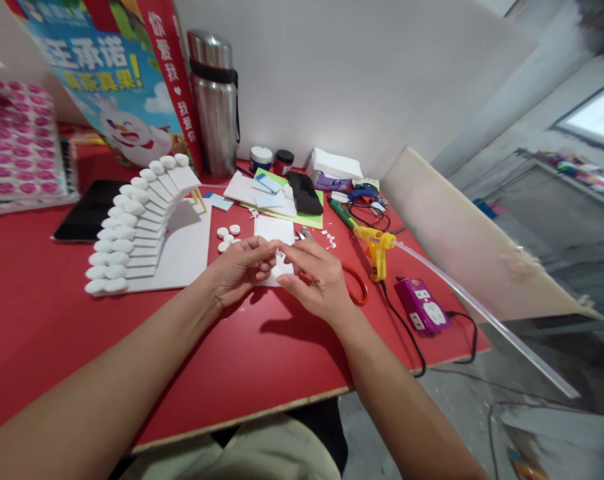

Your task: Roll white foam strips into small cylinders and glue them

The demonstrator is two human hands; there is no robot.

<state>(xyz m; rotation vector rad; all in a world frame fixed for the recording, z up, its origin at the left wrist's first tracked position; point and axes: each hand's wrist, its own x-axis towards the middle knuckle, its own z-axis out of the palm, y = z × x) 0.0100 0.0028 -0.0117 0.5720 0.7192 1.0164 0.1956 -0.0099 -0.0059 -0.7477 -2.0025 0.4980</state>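
My left hand point(243, 265) and my right hand point(316, 277) meet over the red table point(47, 313), fingertips pinched together on a small white piece point(281, 254). Both hands hover above a white foam sheet point(273, 230). To the left stands a white foam staircase model point(142, 223) with rows of round white caps along its edge. A few loose white round pieces point(227, 238) lie between the model and my left hand. Orange-handled scissors point(358, 285) lie partly under my right hand.
A yellow glue gun point(377, 250) with a long clear stick stands right of my hands, beside a purple power strip point(423, 305) and black cable. A steel flask point(215, 100), small jars, paper scraps, a black phone point(89, 210) and a colourful box sit farther back.
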